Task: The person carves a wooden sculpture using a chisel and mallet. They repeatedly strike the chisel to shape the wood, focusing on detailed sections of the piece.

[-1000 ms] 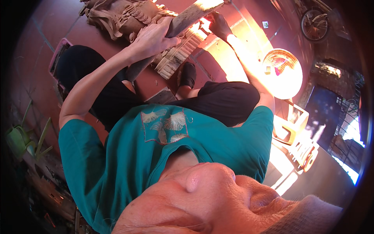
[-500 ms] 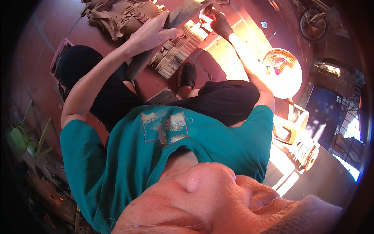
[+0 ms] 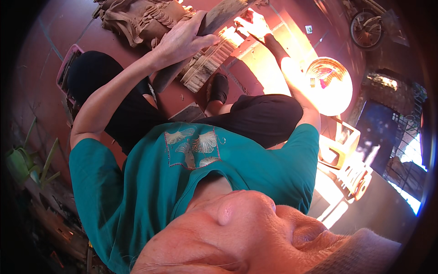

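left arm: bare forearm runs from the teal sleeve up toward the top of the frame, elbow bent out to the left; wrist near top centre
left hand (image 3: pixel 182 40): lies over a long flat wooden plank (image 3: pixel 214 23), palm down; fingers (image 3: pixel 203 42) curled round its edge, closed on it; thumb side not clear
wooden plank: dark, tilted, runs from the top edge down-left to the floor past the knee; upper end in bright sun; the hand grips it about mid-length
right arm: stretched out straight toward the top right, heavily overexposed by sun
right hand (image 3: pixel 253 25): at the far end near the top edge, just right of the plank's upper end; rests on or at a bright object; cannot tell if the fingers are open or closed, glare hides them
ribbed wooden piece (image 3: pixel 205 68): pale, slatted, lies on the floor just under the plank, beside the left hand
carved wooden piece (image 3: pixel 141 18): brown, ornate, at the top edge left of the left hand, close to it
floor (image 3: pixel 50 41): reddish tiles; person sits on it, black trousers, knees bent
conical hat (image 3: pixel 328 84): right of the right arm, on the floor, apart from both hands
pink tray (image 3: pixel 66 71): at the left, beside the knee
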Demonstrator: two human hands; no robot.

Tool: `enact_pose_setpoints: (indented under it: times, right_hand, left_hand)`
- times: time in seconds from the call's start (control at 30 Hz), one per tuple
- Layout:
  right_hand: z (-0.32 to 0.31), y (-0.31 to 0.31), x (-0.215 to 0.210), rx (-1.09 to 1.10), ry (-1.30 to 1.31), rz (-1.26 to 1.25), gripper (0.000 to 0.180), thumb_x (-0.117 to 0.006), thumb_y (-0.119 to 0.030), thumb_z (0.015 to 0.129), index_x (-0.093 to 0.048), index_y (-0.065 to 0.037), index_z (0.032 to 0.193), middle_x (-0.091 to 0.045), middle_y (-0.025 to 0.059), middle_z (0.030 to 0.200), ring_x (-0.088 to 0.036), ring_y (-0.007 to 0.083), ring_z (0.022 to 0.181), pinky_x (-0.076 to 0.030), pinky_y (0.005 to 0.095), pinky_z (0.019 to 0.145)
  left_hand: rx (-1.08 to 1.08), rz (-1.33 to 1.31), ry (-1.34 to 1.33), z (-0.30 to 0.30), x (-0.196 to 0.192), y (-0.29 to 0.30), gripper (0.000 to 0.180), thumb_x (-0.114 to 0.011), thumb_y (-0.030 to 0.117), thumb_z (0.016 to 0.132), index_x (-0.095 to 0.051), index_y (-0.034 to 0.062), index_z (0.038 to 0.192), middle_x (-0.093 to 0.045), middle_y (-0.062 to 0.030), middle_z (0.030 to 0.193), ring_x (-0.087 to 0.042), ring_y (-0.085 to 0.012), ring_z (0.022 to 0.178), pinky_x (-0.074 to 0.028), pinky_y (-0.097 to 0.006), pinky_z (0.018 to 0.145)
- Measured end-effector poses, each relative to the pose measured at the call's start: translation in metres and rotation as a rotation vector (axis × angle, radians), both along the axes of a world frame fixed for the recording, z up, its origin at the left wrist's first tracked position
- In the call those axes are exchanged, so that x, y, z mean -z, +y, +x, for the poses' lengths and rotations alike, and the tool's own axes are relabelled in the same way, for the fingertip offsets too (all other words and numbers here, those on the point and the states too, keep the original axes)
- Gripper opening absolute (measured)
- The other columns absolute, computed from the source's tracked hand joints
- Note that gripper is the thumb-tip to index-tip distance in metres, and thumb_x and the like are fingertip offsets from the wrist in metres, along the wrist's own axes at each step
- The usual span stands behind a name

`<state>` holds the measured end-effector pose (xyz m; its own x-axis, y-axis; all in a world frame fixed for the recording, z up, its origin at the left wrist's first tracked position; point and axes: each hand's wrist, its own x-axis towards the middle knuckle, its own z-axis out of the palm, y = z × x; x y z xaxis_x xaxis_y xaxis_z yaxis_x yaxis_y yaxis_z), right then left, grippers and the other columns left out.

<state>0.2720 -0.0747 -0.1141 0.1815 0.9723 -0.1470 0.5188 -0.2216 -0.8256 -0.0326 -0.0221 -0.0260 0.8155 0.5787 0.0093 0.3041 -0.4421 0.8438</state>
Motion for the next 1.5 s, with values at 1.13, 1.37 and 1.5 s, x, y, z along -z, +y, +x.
enact_pose_setpoints:
  times: [1.13,1.37,1.5]
  right_hand:
    - [0.022,0.001,0.024,-0.063,-0.265,0.202,0.024,-0.072,-0.024,0.091,-0.065,-0.008,0.107,-0.072,0.0147,0.096,-0.069,0.0318,0.09,-0.053,0.0412,0.079]
    - [0.006,0.0,0.005,-0.041,-0.067,0.105,0.025,-0.073,-0.028,0.093,-0.064,-0.007,0.103,-0.071,0.0075,0.088,-0.066,0.0191,0.08,-0.053,0.0355,0.075]
    - [0.02,0.0,0.013,-0.039,-0.276,0.126,0.021,-0.071,-0.024,0.093,-0.067,-0.008,0.107,-0.071,0.0058,0.089,-0.065,0.0167,0.078,-0.053,0.032,0.074]
  left_hand:
    - [0.01,-0.038,0.047,0.016,0.003,0.005,0.061,-0.068,0.049,0.089,-0.055,-0.0037,0.117,-0.065,-0.0157,0.085,-0.064,-0.0235,0.079,-0.051,-0.039,0.075]
    - [-0.029,-0.05,-0.026,0.012,0.003,0.008,0.059,-0.067,0.048,0.09,-0.056,-0.0039,0.115,-0.066,-0.0129,0.087,-0.064,-0.0199,0.078,-0.051,-0.037,0.075]
    - [0.063,-0.165,0.059,0.014,0.004,0.012,0.058,-0.069,0.047,0.089,-0.056,-0.0057,0.11,-0.067,-0.016,0.091,-0.066,-0.0227,0.084,-0.052,-0.037,0.076]
